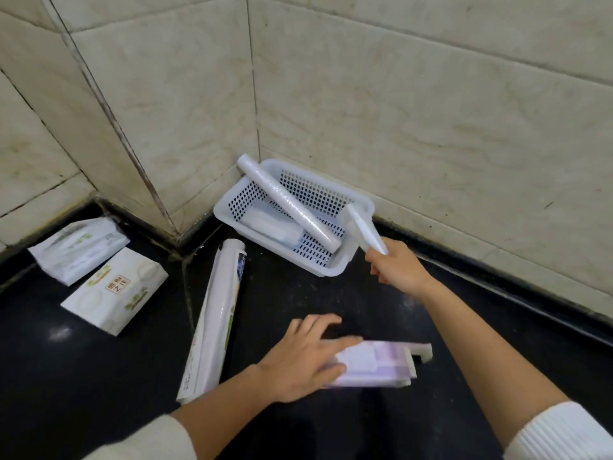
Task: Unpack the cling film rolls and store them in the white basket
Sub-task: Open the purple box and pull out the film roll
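The white perforated basket (pixel 232 204) sits on the black counter in the tiled corner. One cling film roll (pixel 288 202) lies slanted across it, its far end sticking up over the rim, and a flat white pack (pixel 272 225) lies on the basket floor. My right hand (pixel 398 268) grips the near end of a second cling film roll (pixel 363 229) held over the basket's right rim. My left hand (pixel 305 358) rests flat on an open purple-white box (pixel 381 365), blurred. A long white boxed roll (pixel 215 320) lies to the left.
Two white tissue packs (pixel 114 290) (pixel 79 247) lie at the left on the counter (pixel 331 293). Tiled walls (pixel 398 111) close the corner behind the basket, with a raised black ledge along the right wall.
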A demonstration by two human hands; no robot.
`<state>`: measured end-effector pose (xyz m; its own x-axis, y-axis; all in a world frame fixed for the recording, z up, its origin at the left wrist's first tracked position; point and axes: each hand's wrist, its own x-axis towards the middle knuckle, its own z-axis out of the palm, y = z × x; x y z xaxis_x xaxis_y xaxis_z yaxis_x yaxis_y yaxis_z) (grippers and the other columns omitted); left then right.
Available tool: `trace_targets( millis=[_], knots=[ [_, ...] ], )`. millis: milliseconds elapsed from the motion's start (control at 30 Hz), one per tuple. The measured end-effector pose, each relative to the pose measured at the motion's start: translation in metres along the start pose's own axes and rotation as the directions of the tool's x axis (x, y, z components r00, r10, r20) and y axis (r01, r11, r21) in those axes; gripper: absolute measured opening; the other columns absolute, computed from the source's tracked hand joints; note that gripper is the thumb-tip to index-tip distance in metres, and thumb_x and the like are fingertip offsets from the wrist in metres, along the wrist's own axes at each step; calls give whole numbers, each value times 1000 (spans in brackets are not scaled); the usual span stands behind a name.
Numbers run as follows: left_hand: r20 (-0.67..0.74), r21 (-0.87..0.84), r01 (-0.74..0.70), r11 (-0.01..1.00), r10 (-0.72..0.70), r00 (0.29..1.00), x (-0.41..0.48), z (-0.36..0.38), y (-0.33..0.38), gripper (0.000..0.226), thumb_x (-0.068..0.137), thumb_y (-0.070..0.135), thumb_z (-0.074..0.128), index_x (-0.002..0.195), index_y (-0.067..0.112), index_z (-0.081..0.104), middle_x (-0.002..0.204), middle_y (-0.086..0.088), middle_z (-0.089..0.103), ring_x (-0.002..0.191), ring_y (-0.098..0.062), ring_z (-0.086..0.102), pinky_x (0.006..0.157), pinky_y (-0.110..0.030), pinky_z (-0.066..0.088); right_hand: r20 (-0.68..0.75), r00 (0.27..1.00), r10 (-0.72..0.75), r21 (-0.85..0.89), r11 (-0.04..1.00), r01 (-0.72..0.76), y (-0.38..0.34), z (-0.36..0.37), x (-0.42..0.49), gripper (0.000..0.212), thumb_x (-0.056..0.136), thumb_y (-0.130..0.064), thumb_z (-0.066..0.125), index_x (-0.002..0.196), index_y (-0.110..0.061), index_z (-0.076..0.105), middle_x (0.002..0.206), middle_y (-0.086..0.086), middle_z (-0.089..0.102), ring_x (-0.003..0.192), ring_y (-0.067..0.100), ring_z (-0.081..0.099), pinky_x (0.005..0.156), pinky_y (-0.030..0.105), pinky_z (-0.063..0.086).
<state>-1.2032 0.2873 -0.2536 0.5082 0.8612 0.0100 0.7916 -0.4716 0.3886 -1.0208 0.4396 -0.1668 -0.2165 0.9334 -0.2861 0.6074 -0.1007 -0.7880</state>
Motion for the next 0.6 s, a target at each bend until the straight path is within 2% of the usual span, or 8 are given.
trace_targets(
  millis=[67,167,233,267,367,467,533,600],
  knots=[
    [-161,-14,131,991,-132,978,13,-18,-23,49,93,49,34,141,43,27,147,-2,28,133,-19,25,106,-41,29,23,998,-57,-119,991,59,-8,3,14,19,87,-22,50,82,-3,53,69,4,56,61,22,49,56,32,40],
    [-345,-98,405,909,-412,843,34,-42,-61,54,92,40,45,143,26,32,146,-10,31,133,-27,29,109,-46,31,93,990,-107,-337,932,132,-25,19,38,12,90,-24,50,79,-19,45,68,-2,51,56,17,47,50,29,34],
    [-362,-146,527,837,-541,759,44,-50,-86,61,94,37,47,147,18,25,152,-17,23,139,-32,22,113,-47,24,147,983,-111,-480,861,168,-35,36,55,9,91,-27,51,86,-20,49,74,-1,55,60,18,52,51,30,38],
    [-335,-139,568,811,-578,744,48,-52,-98,65,96,39,44,150,15,17,157,-19,13,144,-32,13,116,-45,17,173,979,-112,-558,807,191,-40,45,62,11,91,-27,51,94,-17,51,80,2,58,66,21,55,55,31,41],
    [-257,-32,629,777,-615,746,53,-49,-124,71,98,48,26,151,11,-3,158,-18,-15,147,-30,-11,118,-41,-1,214,969,-128,-754,608,246,-48,71,82,32,92,-27,51,120,-11,48,102,11,64,84,28,61,62,35,41],
    [-235,2,623,782,-606,760,52,-45,-130,71,95,51,16,150,13,-8,155,-15,-24,146,-27,-17,118,-38,-6,208,966,-155,-842,475,257,-45,90,93,47,90,-22,51,133,-11,39,112,12,62,96,30,61,66,38,41],
    [-219,-21,612,791,-601,769,50,-43,-130,70,97,50,19,149,15,-11,154,-11,-26,144,-24,-21,118,-36,-7,219,968,-121,-843,476,250,-39,96,96,59,86,-27,60,138,-15,36,117,10,59,103,28,58,76,39,44],
    [-204,-48,605,794,-601,773,49,-42,-131,70,97,50,22,149,17,-13,154,-9,-26,142,-21,-25,118,-36,-8,241,967,-84,-801,545,247,-36,92,97,65,81,-34,67,138,-19,38,118,7,57,105,26,55,81,38,46]
  ],
)
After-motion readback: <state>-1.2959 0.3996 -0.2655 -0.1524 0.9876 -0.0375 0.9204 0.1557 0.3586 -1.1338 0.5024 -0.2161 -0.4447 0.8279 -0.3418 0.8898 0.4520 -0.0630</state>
